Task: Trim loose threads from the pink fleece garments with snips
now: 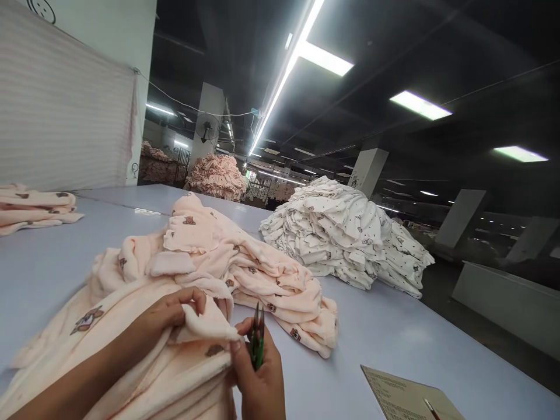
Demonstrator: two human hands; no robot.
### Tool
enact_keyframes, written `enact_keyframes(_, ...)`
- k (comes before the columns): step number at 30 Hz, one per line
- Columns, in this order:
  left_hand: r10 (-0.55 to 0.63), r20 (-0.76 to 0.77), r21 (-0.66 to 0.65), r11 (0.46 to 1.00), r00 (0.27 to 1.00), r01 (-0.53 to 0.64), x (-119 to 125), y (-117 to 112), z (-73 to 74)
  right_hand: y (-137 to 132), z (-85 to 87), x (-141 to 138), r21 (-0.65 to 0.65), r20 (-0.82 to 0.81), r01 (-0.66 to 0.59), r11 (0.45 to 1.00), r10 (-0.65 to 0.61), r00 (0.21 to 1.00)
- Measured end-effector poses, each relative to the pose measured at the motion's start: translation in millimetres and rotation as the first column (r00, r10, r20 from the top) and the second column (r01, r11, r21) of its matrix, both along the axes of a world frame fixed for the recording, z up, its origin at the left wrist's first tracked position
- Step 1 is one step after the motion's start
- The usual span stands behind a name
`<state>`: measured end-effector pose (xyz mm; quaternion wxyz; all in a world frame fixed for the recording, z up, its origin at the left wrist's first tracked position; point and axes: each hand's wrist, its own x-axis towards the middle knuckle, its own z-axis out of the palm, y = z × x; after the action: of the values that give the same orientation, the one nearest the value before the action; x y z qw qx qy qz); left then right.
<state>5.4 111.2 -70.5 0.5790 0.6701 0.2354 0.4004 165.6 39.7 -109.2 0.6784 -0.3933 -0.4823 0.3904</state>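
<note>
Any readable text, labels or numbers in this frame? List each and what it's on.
None can be read.
Brown card at the table's near edge: printed lines, too small and blurred to read.
Far pillar: dark marks, illegible.
White wall panel, top left: a round drawn sign, cut off by the frame, no letters legible.
Peach garments and white pile: only printed figures, no words.

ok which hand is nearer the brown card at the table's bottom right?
Right. The right hand, holding green snips, sits just left of the brown card. The left hand is farther left, pinching the peach garment.
</note>
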Motion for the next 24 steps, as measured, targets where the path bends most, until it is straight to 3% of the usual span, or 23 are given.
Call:
enact_keyframes(3,-0.059,-0.104,0.057,0.996,0.993,0.065,2.4,-7.0,5.2,9.5,0.3,6.4,-0.118,-0.118,-0.145,0.982,0.131,0.984)
enact_keyframes(5,-0.098,-0.126,0.029,0.994,0.987,0.103,3.4,-7.3,5.0,14.9,-1.7,8.3,-0.190,-0.116,-0.196,0.962,0.177,0.977)
enact_keyframes(8,-0.145,-0.092,-0.085,0.987,0.985,0.137,2.8,-1.3,0.1,15.1,-3.6,8.5,-0.220,-0.014,-0.145,0.965,0.145,0.989)
enact_keyframes(11,-0.164,-0.041,-0.158,0.975,0.986,0.156,1.3,5.0,-3.7,5.3,1.6,8.7,-0.129,0.242,0.034,0.991,-0.001,0.970)
enact_keyframes(14,-0.164,0.007,-0.191,0.968,0.986,0.163,0.8,6.2,-3.7,-6.3,9.5,9.4,0.013,0.517,0.126,0.992,-0.114,0.848)
enact_keyframes(18,-0.201,0.027,-0.220,0.954,0.979,0.202,1.5,4.0,-3.3,-11.7,7.9,7.2,0.008,0.722,0.132,0.991,-0.097,0.685)
enact_keyframes(24,-0.222,0.050,-0.215,0.950,0.974,0.227,3.4,2.9,-6.5,-6.9,-4.9,1.5,0.144,0.845,0.271,0.952,-0.261,0.466)
